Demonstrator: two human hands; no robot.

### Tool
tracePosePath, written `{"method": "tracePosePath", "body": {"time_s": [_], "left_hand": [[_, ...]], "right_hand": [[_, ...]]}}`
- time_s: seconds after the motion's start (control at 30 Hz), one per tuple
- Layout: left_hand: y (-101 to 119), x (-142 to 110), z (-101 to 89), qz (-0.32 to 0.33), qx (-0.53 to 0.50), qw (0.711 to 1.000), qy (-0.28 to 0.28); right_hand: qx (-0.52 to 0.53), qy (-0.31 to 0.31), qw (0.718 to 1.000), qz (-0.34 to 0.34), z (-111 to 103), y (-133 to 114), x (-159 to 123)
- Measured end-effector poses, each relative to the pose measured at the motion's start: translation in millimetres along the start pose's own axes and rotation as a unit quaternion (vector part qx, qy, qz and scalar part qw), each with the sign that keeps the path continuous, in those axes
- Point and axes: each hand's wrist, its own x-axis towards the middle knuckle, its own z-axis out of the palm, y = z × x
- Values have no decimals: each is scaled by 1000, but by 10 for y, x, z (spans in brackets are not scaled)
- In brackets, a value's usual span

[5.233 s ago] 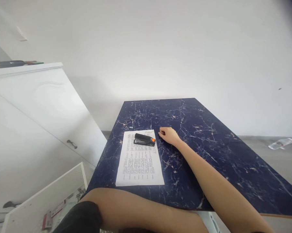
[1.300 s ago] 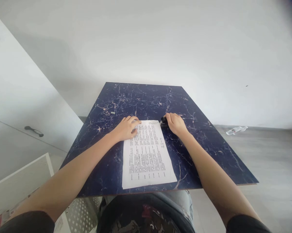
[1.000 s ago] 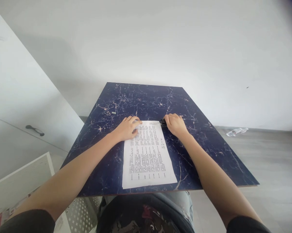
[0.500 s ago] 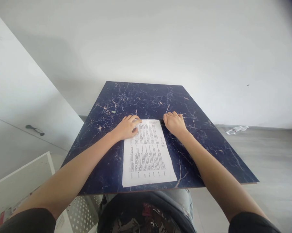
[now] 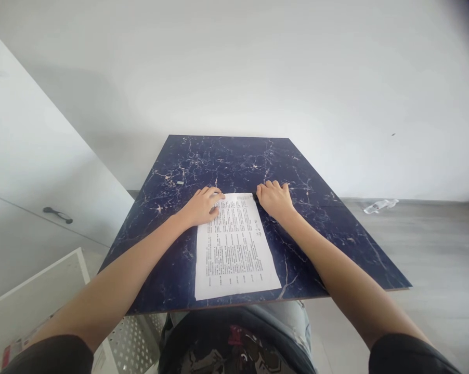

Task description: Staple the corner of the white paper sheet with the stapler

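Observation:
A white printed sheet of paper (image 5: 234, 254) lies on the dark blue marbled table (image 5: 316, 249), close to its front edge. Rows of print run along it, with handwriting near its right side. My left hand (image 5: 205, 206) rests on the paper's upper left edge, fingers loosely spread and thumb apart. Beside the upper right corner, my right hand (image 5: 275, 199) is closed, knuckles up. A small black object (image 5: 255, 197) peeks out between that hand and the paper corner; most of it is hidden, and its kind cannot be made out.
A small pale piece (image 5: 180, 183) lies on the table at left. White cabinet fronts with a dark handle (image 5: 57, 214) stand to the left, above a white perforated basket (image 5: 131, 345). Clear crumpled plastic (image 5: 381, 206) lies on the floor at right, by the wall.
The view has shifted slightly. Both hands keep nearly the same places at the paper's top corners, the right one still closed.

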Motion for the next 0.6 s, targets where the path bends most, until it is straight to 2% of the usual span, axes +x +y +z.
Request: {"method": "tracePosePath", "body": {"time_s": [0.23, 0.43, 0.6], "left_hand": [[-13, -6, 2, -1, 10, 1000, 0], [-57, 0, 37, 3, -4, 1000, 4], [-60, -1, 25, 1, 8, 1000, -2]], "right_hand": [[22, 15, 1000, -8, 27, -39, -5], [104, 8, 994, 38, 76, 136, 64], [113, 31, 993, 23, 89, 268, 100]]}}
